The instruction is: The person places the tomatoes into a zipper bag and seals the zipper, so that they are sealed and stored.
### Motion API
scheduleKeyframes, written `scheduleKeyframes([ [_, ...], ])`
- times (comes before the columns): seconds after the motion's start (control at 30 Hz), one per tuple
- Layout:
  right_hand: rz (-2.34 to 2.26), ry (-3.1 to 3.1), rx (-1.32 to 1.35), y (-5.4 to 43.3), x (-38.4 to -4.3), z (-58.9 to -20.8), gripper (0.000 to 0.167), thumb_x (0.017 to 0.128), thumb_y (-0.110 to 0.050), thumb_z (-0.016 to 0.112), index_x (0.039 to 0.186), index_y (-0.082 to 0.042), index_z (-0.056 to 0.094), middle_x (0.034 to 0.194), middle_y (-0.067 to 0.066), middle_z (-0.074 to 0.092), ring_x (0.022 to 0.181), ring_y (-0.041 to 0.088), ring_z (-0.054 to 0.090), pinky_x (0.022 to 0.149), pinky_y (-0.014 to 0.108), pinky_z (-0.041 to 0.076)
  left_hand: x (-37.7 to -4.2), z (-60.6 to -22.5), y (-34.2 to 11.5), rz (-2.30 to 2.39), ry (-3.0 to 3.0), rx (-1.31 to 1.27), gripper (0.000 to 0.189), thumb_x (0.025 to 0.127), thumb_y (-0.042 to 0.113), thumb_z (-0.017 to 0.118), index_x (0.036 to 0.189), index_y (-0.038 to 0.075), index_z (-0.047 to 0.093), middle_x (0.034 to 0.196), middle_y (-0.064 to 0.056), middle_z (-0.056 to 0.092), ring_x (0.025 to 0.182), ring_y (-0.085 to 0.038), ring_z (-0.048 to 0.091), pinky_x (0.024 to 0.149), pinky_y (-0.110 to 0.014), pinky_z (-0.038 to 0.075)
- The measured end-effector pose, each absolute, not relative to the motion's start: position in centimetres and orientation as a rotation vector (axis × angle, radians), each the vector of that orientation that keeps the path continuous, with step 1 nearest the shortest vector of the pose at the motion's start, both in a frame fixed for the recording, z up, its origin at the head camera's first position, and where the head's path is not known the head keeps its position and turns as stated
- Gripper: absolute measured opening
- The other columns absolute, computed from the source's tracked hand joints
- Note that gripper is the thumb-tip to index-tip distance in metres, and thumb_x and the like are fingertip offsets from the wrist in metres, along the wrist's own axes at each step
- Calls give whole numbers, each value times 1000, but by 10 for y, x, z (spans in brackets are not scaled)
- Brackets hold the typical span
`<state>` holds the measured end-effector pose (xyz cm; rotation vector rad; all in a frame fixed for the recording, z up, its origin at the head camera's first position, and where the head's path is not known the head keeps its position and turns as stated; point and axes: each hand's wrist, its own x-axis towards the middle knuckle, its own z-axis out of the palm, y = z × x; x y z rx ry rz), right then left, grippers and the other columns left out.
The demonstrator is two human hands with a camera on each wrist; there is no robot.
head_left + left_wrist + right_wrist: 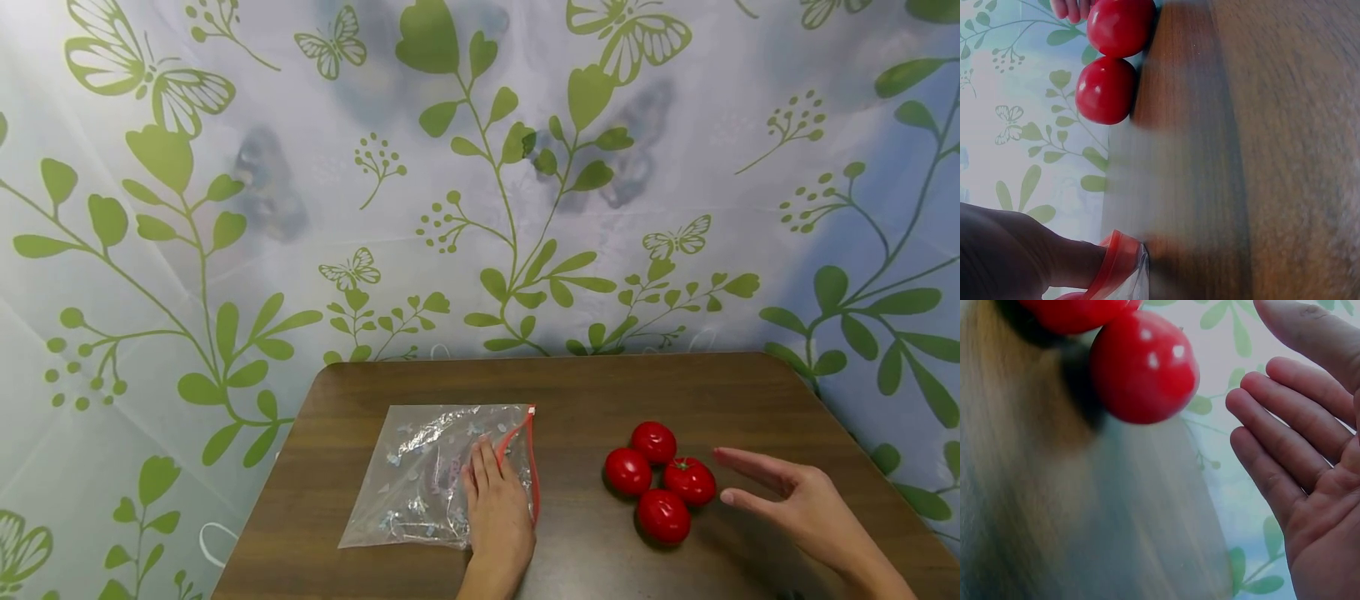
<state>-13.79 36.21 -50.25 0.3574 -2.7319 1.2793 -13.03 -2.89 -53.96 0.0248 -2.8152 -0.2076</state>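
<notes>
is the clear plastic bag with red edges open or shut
Open: on the clear printed plastic zip bag, the two red edges part below the white slider in the head view.

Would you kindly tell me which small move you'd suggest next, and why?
I'd probably bring the right hand in to grasp the nearest tomato: that hand is empty and open beside it, while the left hand holds the bag slightly open.

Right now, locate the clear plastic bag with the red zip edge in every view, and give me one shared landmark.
Head: the clear plastic bag lies low, mostly left of centre, partly under the left hand.
Left wrist: its red zip edge shows at the bottom, left of centre.
Right wrist: not in it.
Shared landmark: glossy red round tomatoes.
</notes>
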Motion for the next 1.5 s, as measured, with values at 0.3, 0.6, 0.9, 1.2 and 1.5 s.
scheduleKeyframes([
  [0.3,1276,-2789,256,372,-138,-516,53,95,-22,88,144,-9,72,133,-20,76,120,-27,54,86,5,53,-130,-538,-29,-213,-2828,30,94,63,8,98,146,-10,59,164,-33,47,154,-45,49,123,-61,43],
  [0.6,1335,-2755,282,377,-143,-537,54,94,-15,87,144,-2,69,132,-23,74,119,-23,58,86,6,54,-130,-537,-29,-204,-2832,29,94,63,8,99,146,-9,59,164,-33,47,154,-45,49,124,-60,43],
  [0.9,1254,-2799,215,373,-151,-553,59,93,-26,90,144,-6,70,136,6,78,116,-23,58,84,5,53,-130,-537,-29,-220,-2836,32,95,61,7,99,146,-9,59,165,-33,46,155,-45,48,124,-61,42],
  [1.2,1241,-2833,226,371,-153,-557,59,93,-29,90,144,-6,70,137,8,77,115,-21,59,83,7,54,-129,-538,-29,-210,-2841,31,98,61,9,100,148,-9,58,165,-33,46,154,-45,48,125,-60,42],
  [1.5,1300,-2866,238,366,-156,-556,61,93,-30,89,145,-6,69,140,13,75,116,-20,59,85,11,57,-130,-539,-29,-227,-2844,30,94,62,8,99,147,-8,59,165,-33,46,155,-45,47,125,-61,41],
])
